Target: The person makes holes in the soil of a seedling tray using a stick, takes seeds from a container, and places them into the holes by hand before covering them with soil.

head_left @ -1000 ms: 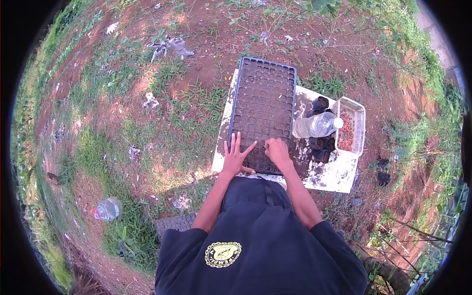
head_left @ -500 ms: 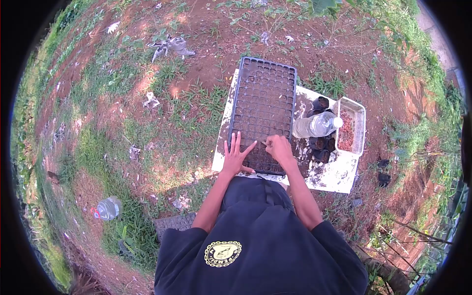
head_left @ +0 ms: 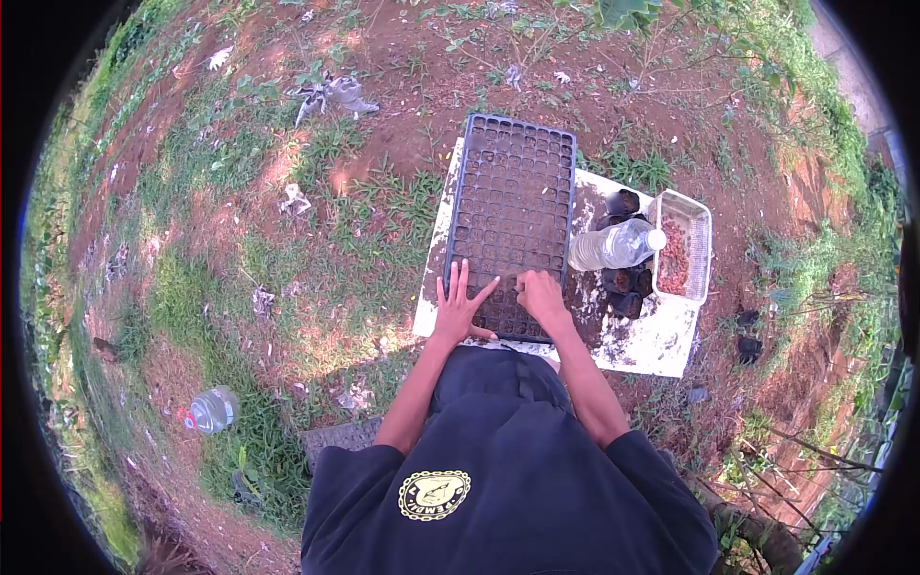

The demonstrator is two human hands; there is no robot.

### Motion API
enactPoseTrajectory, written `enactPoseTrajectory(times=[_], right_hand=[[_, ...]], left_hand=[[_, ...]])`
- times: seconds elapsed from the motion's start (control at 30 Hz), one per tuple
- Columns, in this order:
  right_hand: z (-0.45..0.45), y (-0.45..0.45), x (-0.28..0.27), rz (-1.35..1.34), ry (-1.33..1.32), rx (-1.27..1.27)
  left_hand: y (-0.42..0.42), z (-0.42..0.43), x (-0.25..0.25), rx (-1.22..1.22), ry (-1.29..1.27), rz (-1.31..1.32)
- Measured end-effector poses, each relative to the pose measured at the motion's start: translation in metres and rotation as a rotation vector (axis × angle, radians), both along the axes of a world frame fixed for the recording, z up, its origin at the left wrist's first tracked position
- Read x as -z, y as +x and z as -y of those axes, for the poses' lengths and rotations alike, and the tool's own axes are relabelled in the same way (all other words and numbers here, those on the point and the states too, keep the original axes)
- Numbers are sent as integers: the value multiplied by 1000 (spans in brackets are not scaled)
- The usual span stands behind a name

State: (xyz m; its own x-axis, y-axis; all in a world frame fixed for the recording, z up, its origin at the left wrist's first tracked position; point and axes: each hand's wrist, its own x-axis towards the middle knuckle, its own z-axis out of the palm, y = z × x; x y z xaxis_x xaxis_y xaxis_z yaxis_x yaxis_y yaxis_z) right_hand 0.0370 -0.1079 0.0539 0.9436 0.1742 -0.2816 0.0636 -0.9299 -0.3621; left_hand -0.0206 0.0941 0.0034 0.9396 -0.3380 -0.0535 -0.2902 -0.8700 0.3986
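Note:
A black seedling tray (head_left: 517, 206) with many small soil-filled cells lies on a white board. Across the tray's near left corner my left hand (head_left: 460, 307) lies flat with its fingers spread, holding nothing. Over the near right cells is my right hand (head_left: 542, 295), its fingers curled together and pointing down at the soil. Whatever those fingers hold, if anything, is hidden beneath them.
Right of the tray, a clear plastic bottle (head_left: 618, 244) lies on black pots (head_left: 625, 292). A white basket (head_left: 706, 249) holds reddish grains (head_left: 675, 259). The white board (head_left: 661, 340) supports everything. Another bottle (head_left: 213, 409) lies in the grass at left.
My right hand has shifted slightly and its fingers now point further down; a small pale thing seen at its fingertips before is out of sight. My left hand stays put.

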Motion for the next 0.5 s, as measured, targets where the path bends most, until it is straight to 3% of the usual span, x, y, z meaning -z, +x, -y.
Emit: enactPoseTrajectory(times=[0.2, 0.3, 0.43, 0.5], right_hand=[[2, 5, -34, -24, 231, 47], [3, 2, -11, 1, 14, 25], [-2, 3, -6, -35, 41, 8], [2, 4, -15, -50, 194, 44]], left_hand=[[-1, 0, -1, -1, -2, -23], [0, 0, -2, -1, 4, -30], [1, -1, -2, -6, -6, -24], [-2, 0, -1, -10, -29, -20]])
